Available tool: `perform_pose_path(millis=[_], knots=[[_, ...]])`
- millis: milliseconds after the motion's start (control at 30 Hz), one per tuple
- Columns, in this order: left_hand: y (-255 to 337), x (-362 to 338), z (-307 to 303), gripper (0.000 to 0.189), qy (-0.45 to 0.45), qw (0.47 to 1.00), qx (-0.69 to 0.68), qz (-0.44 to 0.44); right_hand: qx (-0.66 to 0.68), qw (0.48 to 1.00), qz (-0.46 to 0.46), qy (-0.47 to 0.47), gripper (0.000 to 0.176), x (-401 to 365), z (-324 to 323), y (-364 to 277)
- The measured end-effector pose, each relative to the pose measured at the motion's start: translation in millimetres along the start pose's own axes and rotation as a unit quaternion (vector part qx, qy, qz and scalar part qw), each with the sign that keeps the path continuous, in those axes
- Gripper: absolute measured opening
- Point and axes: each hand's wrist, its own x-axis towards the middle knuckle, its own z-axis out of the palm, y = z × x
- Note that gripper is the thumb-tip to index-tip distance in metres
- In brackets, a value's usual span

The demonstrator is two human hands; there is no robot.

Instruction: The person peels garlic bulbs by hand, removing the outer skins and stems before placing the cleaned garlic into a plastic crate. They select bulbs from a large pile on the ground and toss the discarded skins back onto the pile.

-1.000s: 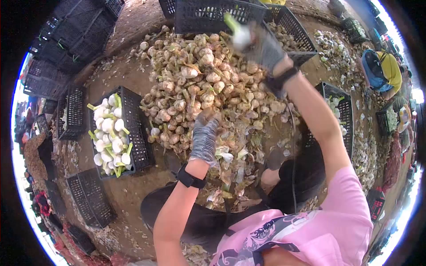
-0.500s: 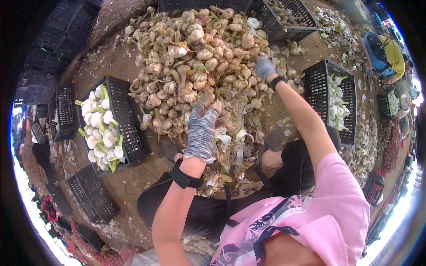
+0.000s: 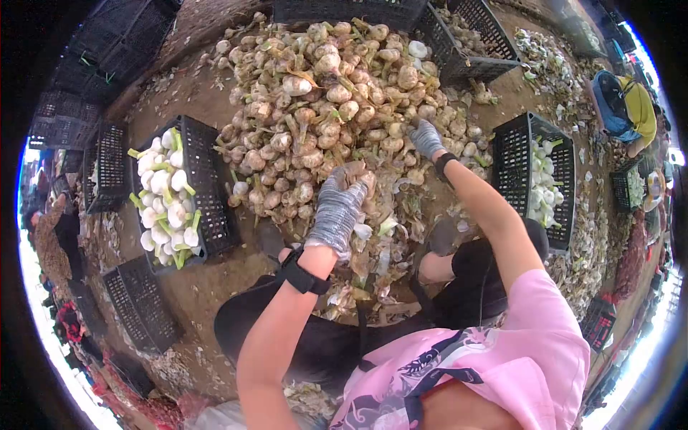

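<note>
Although black crates stand on either side, the heap of brown-skinned garlic (image 3: 308, 115) is the largest thing at the work position, filling the upper centre of the frame. The left crate (image 3: 208, 190), at mid-left, bears white bulbs (image 3: 176, 213) with green stems. The right crate (image 3: 512, 168), at mid-right, bears similar bulbs (image 3: 542, 186). Both crates are well apart from the hands.

The left hand (image 3: 335, 209), in a grey glove, is at the centre of the frame, at the heap's lower edge. Its thumb and fingers appear closed on one garlic bulb (image 3: 362, 175). The right hand (image 3: 428, 137), also gloved, is right of centre and higher, over the right flank of the heap. Its fingers point up and left in the frame; whether they are together, apart or gripping anything cannot be determined.

The garlic bulb lies at the left fingertips, on their upper-right side, and down and left of the right fingers, apart from them. The left hand is therefore the nearer. The bulb's long axis cannot be established, the glove partly covering it.
</note>
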Motion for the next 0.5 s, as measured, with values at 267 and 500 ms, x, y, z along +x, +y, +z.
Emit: perform_pose_path(millis=[267,500], knots=[[-5,14,1,0.052,-0.024,0.991,0.033,0.125,0.425,0.896,-0.003,-0.128,0.038,-92,-112,-148],[11,-15,18,0.044,-0.084,0.968,-0.013,0.234,0.545,0.836,-0.046,-0.036,0.053,-142,-128,-162]])
